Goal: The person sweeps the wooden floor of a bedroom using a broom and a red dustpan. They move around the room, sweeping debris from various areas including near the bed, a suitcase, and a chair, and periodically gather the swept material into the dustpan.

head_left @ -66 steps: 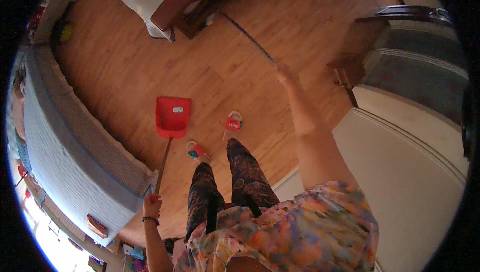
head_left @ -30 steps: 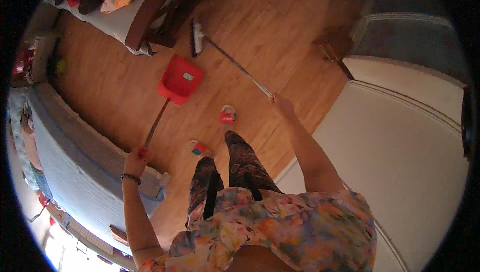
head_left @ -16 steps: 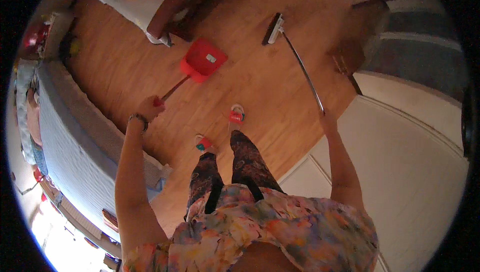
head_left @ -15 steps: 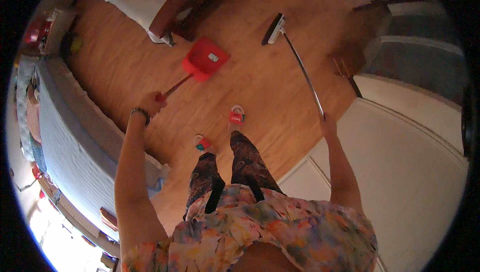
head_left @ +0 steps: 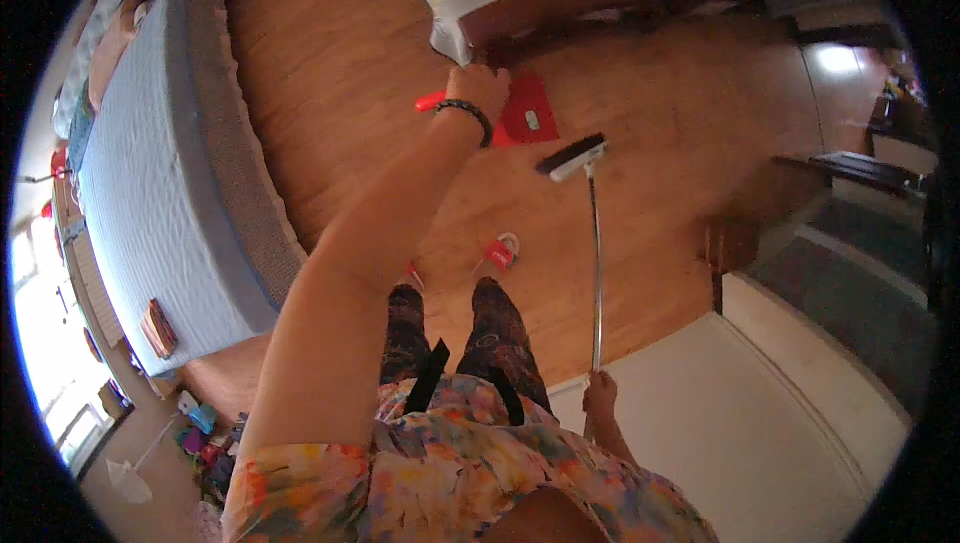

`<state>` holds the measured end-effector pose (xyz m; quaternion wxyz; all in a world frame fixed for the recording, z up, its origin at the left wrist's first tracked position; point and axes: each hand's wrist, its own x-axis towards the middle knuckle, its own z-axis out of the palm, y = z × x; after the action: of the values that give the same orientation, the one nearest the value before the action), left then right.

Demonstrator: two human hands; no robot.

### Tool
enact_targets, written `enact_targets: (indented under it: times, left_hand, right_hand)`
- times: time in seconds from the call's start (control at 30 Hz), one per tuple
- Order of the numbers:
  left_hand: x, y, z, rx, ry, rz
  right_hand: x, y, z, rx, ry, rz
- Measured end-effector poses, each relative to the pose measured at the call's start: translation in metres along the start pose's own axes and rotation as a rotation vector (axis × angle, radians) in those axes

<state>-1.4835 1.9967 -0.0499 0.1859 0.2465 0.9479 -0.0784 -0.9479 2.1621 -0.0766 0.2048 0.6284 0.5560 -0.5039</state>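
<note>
My left hand [head_left: 480, 89] is stretched far forward, closed round the handle of a red dustpan [head_left: 541, 98]; the red handle end pokes out left of my fist. The hand hides part of the pan, which has a small pale patch inside. In my right hand [head_left: 601, 396], near my body, is the upper part of a metal broom stick, with fingers wrapped round it. The broom [head_left: 597, 283] reaches away from me over the wood floor. Its dark-bristled, white-backed head lies just right of and nearer than the pan, apart from it.
A bed with a light blue cover [head_left: 160, 173] runs along the left. Ahead stands a sofa-like seat with a wooden front rail [head_left: 560, 8] and pale cloth. Dark wooden furniture [head_left: 860, 168] is at the right, a white panel [head_left: 720, 423] lower right. My slippered feet [head_left: 505, 251] are on the floor.
The whole view has turned. My left arm has swung forward and right with the dustpan, while my right hand has come back closer to my body. The broom head is now nearer the pan.
</note>
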Motion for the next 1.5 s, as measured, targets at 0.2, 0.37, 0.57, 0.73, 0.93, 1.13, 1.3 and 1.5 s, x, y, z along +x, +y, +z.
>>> enact_targets:
  times: [0.2,0.37,0.57,0.73,0.93,1.13,1.3,1.5]
  left_hand:
    - [-0.079,-0.061,0.004,-0.161,0.611,0.303]
    - [-0.210,-0.170,0.069,-0.367,0.288,0.404]
    - [-0.400,-0.320,0.226,-0.510,-0.347,0.184]
    - [-0.429,-0.410,0.185,-0.640,-0.397,-0.198]
    - [-0.318,-0.484,0.136,-0.623,-0.398,-0.208]
    - [-0.196,-0.584,0.141,-0.602,-0.059,-0.108]
    - [-0.170,-0.641,0.193,-0.832,-0.164,-0.594]
    - [-0.156,-0.657,0.224,-0.740,-0.587,-0.567]
  right_hand:
    - [-0.039,0.033,0.028,-0.073,-0.202,0.038]
    - [-0.080,-0.012,0.105,-0.476,-0.273,-0.321]
    - [-0.100,-0.099,0.249,-0.906,-0.145,-0.719]
    - [-0.110,-0.192,0.364,-0.706,-0.239,-0.721]
    - [-0.175,-0.338,0.446,-0.353,-0.677,-0.413]
    - [-0.141,-0.464,0.530,-0.557,-0.467,-0.728]
    - [-0.085,-0.581,0.605,-0.680,-0.431,-0.747]
    - [-0.110,-0.776,0.681,-0.677,-0.397,-0.588]
